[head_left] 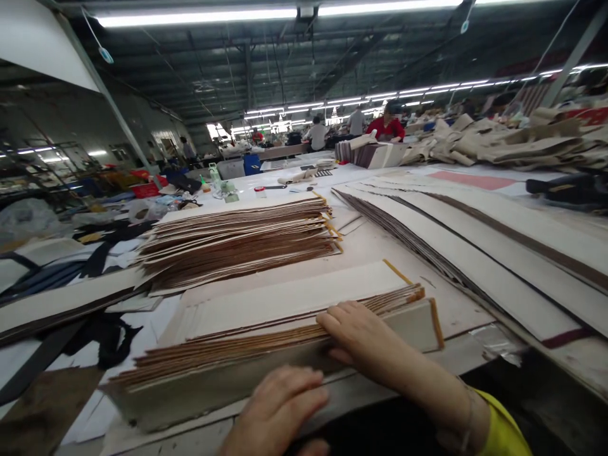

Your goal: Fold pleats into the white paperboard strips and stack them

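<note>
A bundle of pale-faced, brown-edged fabric strips (pixel 228 379) stands partly on edge at the table's front, with mustard binding at its right end. My right hand (pixel 356 332) reaches over its upper edge, fingers curled over the top and thumb against the pale front face. Lower down, my left hand (pixel 280 405) is close to that front face, fingers stretched out and thumb apart, with nothing seen in it. Whether its fingertips touch the strip is unclear. Just behind, a flat pale strip (pixel 304 301) leans back from the bundle.
A taller stack of brown-edged strips (pixel 247 244) lies behind to the left. Long pale strips (pixel 475 253) spread along the right. Dark scraps (pixel 111 335) litter the left side. Farther back are a fabric heap (pixel 503 142) and a person in red (pixel 387 126).
</note>
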`<state>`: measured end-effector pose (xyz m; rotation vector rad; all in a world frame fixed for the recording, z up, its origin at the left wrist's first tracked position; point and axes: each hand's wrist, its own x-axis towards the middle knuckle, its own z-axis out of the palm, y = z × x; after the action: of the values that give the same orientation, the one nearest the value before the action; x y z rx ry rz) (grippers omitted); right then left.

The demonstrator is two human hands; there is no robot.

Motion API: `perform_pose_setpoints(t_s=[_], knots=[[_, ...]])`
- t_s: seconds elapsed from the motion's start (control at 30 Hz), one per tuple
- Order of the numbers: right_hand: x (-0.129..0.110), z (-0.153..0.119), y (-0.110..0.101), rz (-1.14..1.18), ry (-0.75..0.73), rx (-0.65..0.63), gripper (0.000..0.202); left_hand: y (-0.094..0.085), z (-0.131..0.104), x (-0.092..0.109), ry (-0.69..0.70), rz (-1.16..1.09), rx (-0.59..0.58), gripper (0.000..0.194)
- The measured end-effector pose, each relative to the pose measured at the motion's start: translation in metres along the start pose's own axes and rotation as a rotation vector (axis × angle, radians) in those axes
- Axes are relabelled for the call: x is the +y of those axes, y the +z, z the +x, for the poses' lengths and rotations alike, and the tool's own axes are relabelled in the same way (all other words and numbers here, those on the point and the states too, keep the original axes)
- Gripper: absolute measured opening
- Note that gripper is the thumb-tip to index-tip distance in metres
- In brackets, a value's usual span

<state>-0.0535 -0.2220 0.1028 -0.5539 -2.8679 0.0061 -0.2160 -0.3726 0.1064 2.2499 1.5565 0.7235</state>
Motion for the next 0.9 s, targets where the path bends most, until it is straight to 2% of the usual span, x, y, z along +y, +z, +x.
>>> perform_pose_setpoints(t_s=[0.07, 0.13, 0.2, 0.27, 0.3, 0.4, 0.43, 0.47, 0.57, 0.63, 0.73, 0.8, 0.87, 0.9], knots=[[-0.004, -0.003, 0.008, 0.018, 0.011, 0.059, 0.028, 0.001, 0.008, -0.006, 0.03, 0.381, 0.144, 0.048], [-0.006, -0.011, 0.006, 0.059, 0.006, 0.094, 0.032, 0.005, 0.014, -0.012, -0.037, 0.632, 0.193, 0.051], [-0.003, -0.023, 0.0, 0.122, -0.013, 0.154, 0.035, 0.011, 0.018, -0.017, -0.092, 0.741, 0.183, 0.049], [0.01, -0.043, -0.005, 0.196, 0.052, 0.33, 0.036, 0.016, 0.019, -0.018, -0.098, 0.777, 0.161, 0.049], [0.021, -0.055, -0.005, 0.239, 0.138, 0.467, 0.036, 0.017, 0.018, -0.018, -0.081, 0.785, 0.154, 0.051], [0.064, -0.096, 0.006, 0.485, 0.61, 0.94, 0.044, 0.017, 0.014, -0.018, -0.026, 0.804, 0.182, 0.055], [0.079, -0.108, 0.011, 0.616, 0.716, 1.02, 0.049, 0.017, 0.013, -0.018, -0.012, 0.807, 0.189, 0.056], [0.092, -0.118, 0.017, 0.754, 0.792, 1.048, 0.054, 0.017, 0.012, -0.019, -0.003, 0.807, 0.189, 0.058], [0.112, -0.127, 0.032, 1.004, 0.915, 0.95, 0.066, 0.016, 0.014, -0.019, 0.009, 0.801, 0.188, 0.06], [0.106, -0.12, 0.038, 1.095, 0.904, 0.82, 0.069, 0.016, 0.016, -0.017, 0.01, 0.801, 0.191, 0.06], [0.085, -0.101, 0.04, 1.273, 0.757, 0.63, 0.065, 0.017, 0.019, -0.014, 0.008, 0.814, 0.199, 0.06], [0.077, -0.092, 0.039, 1.299, 0.724, 0.699, 0.064, 0.017, 0.019, -0.013, 0.001, 0.821, 0.206, 0.059], [0.076, -0.088, 0.038, 1.253, 0.753, 0.782, 0.064, 0.017, 0.019, -0.014, -0.002, 0.821, 0.206, 0.058], [0.077, -0.088, 0.038, 1.235, 0.744, 0.77, 0.064, 0.018, 0.019, -0.014, -0.001, 0.819, 0.208, 0.057]])
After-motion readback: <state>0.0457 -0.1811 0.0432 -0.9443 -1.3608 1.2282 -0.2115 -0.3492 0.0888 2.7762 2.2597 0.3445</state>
